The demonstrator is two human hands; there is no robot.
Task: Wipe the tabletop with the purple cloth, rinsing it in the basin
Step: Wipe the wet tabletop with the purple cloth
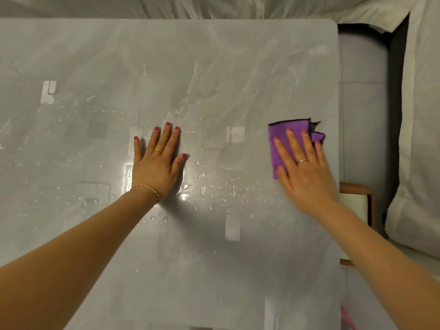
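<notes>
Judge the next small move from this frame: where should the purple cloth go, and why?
Probably a sweep leftward and toward the person. The right hand presses flat on the purple cloth near the tabletop's right edge, while water droplets still bead between it and the left hand, which rests flat on the surface. No basin is in view, so rinsing seems to come later.

near part of purple cloth (279,144) hidden under right hand (307,175), tabletop (214,67) cut off at left and bottom edges, brown-framed object (364,198) mostly hidden behind table edge, pink thing (346,315) at bottom too blurred to tell
</notes>
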